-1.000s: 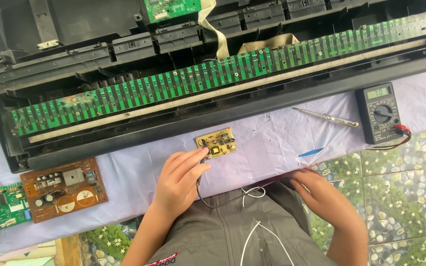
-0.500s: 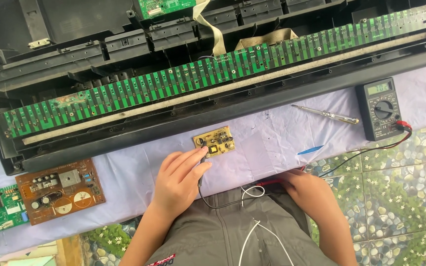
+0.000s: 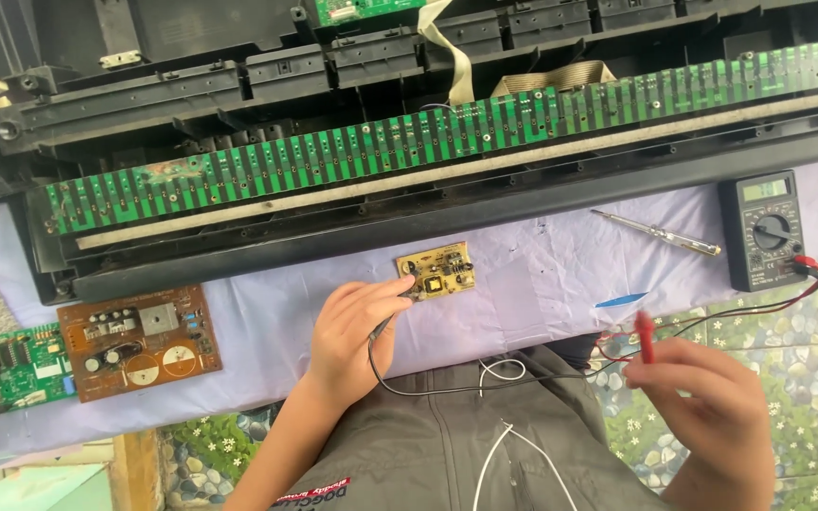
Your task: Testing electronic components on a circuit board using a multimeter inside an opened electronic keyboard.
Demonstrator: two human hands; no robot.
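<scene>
An opened keyboard chassis [image 3: 352,123] fills the far side of the bench [image 3: 542,284], its long green contact board [image 3: 428,142] lying bare along the whole length, keys off. The bench carries a pale lilac cloth. At the left lie a brown circuit board [image 3: 139,341] and, beside it, a green circuit board [image 3: 7,369], both apart from the work. At the right stands a black multimeter [image 3: 764,232], its red and black leads plugged in and trailing toward the person; a screwdriver [image 3: 655,232] lies just left of it.

The small yellow circuit board [image 3: 437,270] sits on the cloth just below the chassis edge. The left hand [image 3: 357,331] is closed around the black probe [image 3: 390,322], whose tip appears to touch the near left corner of that small board. The right hand [image 3: 702,397] grips the red probe [image 3: 644,336] upright in the air, well apart from the board.

Judging from this, the meter is wired and one probe is placed; the red probe is not yet on the board.
</scene>
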